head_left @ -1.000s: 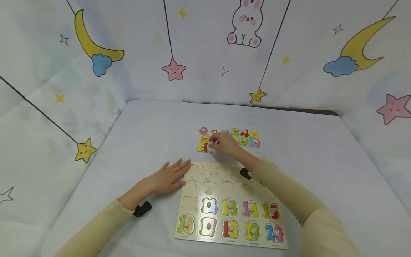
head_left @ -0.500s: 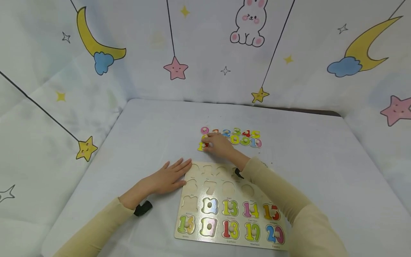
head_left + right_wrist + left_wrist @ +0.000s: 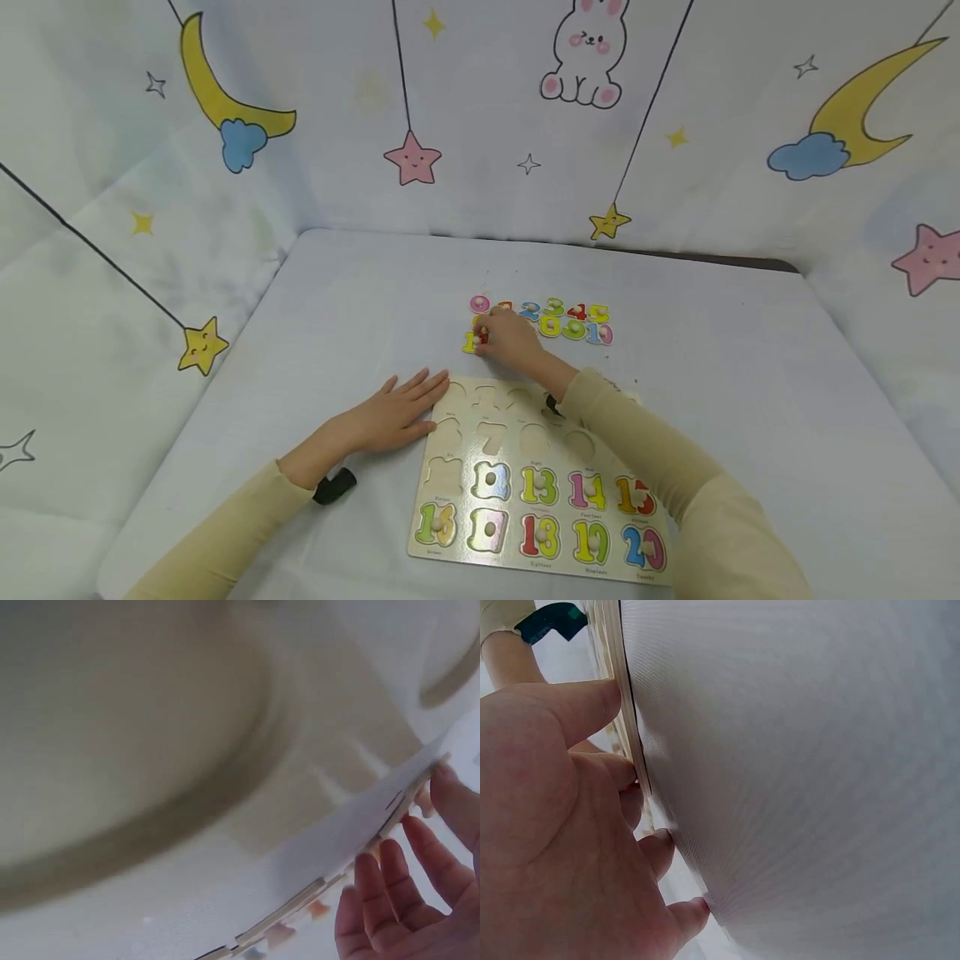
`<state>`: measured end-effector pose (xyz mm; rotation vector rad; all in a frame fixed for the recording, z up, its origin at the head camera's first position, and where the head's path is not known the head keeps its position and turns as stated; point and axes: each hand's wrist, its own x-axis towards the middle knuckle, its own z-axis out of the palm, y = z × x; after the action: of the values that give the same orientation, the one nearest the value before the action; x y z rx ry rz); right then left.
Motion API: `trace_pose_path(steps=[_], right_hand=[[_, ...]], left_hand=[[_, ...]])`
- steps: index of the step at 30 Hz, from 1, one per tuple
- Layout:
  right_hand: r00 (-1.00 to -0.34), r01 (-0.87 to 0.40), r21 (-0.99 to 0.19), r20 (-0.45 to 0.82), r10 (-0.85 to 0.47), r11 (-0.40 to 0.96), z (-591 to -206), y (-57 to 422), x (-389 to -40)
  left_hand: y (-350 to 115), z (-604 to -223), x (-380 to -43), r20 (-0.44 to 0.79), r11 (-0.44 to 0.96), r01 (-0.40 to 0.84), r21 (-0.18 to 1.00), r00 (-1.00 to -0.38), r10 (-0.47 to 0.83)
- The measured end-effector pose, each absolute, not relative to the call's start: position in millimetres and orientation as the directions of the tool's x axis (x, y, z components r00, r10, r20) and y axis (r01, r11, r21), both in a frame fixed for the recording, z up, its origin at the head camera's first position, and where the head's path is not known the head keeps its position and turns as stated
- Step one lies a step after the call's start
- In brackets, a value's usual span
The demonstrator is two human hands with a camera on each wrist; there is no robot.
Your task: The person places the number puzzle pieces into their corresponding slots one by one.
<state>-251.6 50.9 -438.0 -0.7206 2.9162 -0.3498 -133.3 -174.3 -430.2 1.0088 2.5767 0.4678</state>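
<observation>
Left hand (image 3: 386,418) (fingers spread) touches the board's (image 3: 515,462) edge beside roomy tabletop (image 3: 352,317); right hand (image 3: 512,337) pinches piece 11 (image 3: 470,342).

The head camera looks forward and down from high on the near side of the board (image 3: 513,452). The left wrist's view sits close at the board's left edge, past the left hand (image 3: 390,417). The right wrist's skims low over the board toward the number pieces (image 3: 551,325) beyond, which the head view shares.
</observation>
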Motion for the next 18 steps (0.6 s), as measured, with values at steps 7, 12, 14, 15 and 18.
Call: trace_pose_path(steps=[7,12,14,15,18], right_hand=[[-0.892,-0.400,-0.252,-0.114,-0.437,0.881,-438.1,49.4,-250.4],[-0.899,-0.380,-0.241,-0.131,-0.418,0.893,-435.1,49.2,-249.2],[-0.900,-0.369,-0.271,-0.134,-0.415,0.889,-434.7,48.7,-248.5],[-0.900,-0.364,-0.294,-0.134,-0.415,0.884,-434.6,48.4,-248.1],[-0.899,-0.348,-0.371,-0.127,-0.419,0.861,-435.3,48.4,-246.9]], left_hand=[[-174.4,-433.1,-133.9,-0.182,0.692,0.592,0.412,-0.691,0.699],[-174.4,-432.9,-134.5,-0.185,0.693,0.593,0.410,-0.690,0.700],[-174.6,-432.6,-134.7,-0.188,0.694,0.592,0.410,-0.690,0.699],[-174.8,-432.7,-134.7,-0.189,0.695,0.591,0.408,-0.690,0.698],[-175.5,-433.2,-134.3,-0.187,0.696,0.594,0.404,-0.691,0.698]])
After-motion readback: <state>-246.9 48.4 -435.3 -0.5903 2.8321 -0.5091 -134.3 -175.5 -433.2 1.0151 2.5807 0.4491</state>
